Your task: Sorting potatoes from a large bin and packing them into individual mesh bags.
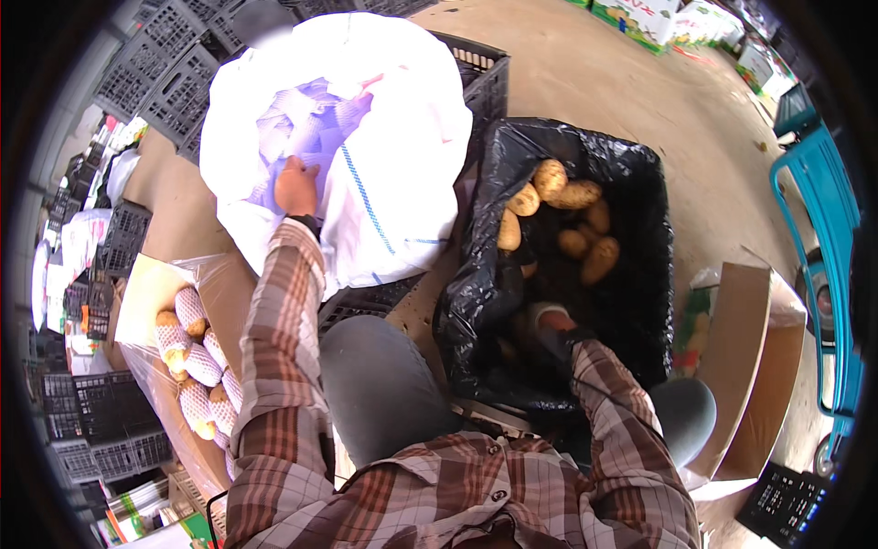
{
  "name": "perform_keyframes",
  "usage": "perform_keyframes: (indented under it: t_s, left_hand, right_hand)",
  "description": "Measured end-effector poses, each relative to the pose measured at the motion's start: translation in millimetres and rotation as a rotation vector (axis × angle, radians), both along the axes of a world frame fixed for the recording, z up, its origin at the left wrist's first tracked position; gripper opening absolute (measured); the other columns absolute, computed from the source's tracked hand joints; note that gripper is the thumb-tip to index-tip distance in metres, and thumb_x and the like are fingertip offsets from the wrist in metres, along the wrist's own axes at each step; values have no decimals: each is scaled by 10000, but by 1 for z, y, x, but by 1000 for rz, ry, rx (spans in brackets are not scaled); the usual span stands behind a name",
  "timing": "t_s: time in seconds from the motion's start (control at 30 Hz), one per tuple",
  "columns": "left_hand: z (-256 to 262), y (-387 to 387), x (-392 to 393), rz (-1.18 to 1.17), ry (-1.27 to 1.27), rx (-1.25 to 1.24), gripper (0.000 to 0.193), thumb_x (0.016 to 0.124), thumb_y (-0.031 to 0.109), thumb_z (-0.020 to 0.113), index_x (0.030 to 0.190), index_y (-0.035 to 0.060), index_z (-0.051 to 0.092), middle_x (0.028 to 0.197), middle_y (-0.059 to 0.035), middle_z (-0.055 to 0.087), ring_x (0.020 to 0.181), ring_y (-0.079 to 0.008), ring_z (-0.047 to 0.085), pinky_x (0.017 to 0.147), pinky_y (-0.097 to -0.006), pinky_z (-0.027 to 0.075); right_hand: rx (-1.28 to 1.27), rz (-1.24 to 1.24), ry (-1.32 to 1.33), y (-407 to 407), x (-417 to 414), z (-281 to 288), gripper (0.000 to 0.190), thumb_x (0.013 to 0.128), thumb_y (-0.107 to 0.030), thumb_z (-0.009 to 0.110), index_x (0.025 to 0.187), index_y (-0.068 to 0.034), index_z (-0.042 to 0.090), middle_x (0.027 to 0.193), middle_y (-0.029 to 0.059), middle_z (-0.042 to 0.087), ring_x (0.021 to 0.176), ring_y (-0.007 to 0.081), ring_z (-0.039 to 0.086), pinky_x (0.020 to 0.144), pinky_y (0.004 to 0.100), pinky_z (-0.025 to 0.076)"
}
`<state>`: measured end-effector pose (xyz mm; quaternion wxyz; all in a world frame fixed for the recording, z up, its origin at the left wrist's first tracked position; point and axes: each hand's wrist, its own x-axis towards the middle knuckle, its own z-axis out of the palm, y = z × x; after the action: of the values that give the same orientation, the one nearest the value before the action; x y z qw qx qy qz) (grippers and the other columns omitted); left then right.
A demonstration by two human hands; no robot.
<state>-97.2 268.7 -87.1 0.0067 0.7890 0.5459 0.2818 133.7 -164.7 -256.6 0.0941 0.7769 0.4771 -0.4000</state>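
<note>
My left hand (298, 187) reaches into a white woven sack (405, 165), its curled fingers against a heap of pale foam net sleeves (309, 123). Whether it grips one of them is not clear. Deep in a crate lined with a black plastic bag (648, 199) is my right hand (549, 321), mostly lost in shadow, so its fingers cannot be made out. Several potatoes (550, 180) lie in that bag, toward its far and middle part. On my left, a cardboard box (226, 288) with clear plastic film holds potatoes in net sleeves (203, 364).
A black plastic crate (490, 75) stands under and behind the sack. More crates (154, 75) are stacked at the far left. On the right are an open cardboard box (734, 370) and a blue metal cart (826, 206). Printed cartons (634, 20) stand on the floor farther off.
</note>
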Motion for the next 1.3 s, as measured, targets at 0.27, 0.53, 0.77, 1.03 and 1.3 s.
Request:
perform_keyframes:
  t_s: [0.27,0.53,0.77,1.03,1.3]
  left_hand:
    - [105,-86,-5,-360,-1582,-930,253,898,87,490,1100,-60,444,1052,-190,584,1009,-315,600,854,-370,521]
    - [69,-338,35,-649,-1469,-1472,478,880,313,573,1256,63,418,1010,-94,599,789,-231,617,617,-316,513]
    - [79,-364,-36,-907,-1672,-2021,515,864,458,540,1221,94,458,967,-119,618,698,-250,608,526,-332,517]
    - [115,-359,-101,-757,-1179,-1068,590,796,298,649,1307,104,426,1044,-89,587,861,-164,591,638,-225,473]
    - [99,-284,-173,-526,-1277,-552,606,730,-14,601,1308,78,444,1130,-91,554,959,-136,557,828,-254,466]
  right_hand:
    - [889,-846,886,17,22,135,669,684,-309,787,1187,-2,471,1037,97,589,901,201,593,747,334,523]
    - [1279,-859,1435,41,-66,214,596,832,-393,632,1242,-9,430,1152,119,552,1044,212,542,877,334,463]
    - [781,-851,1730,25,-102,188,360,933,-368,421,1128,-78,506,1039,59,594,929,195,579,829,333,485]
    - [1538,-347,1236,17,-138,277,76,780,-44,677,810,-36,607,908,67,630,796,160,596,726,267,477]
    - [1396,-25,745,2,-205,286,198,727,40,685,907,-15,621,902,82,618,806,163,588,719,263,476]
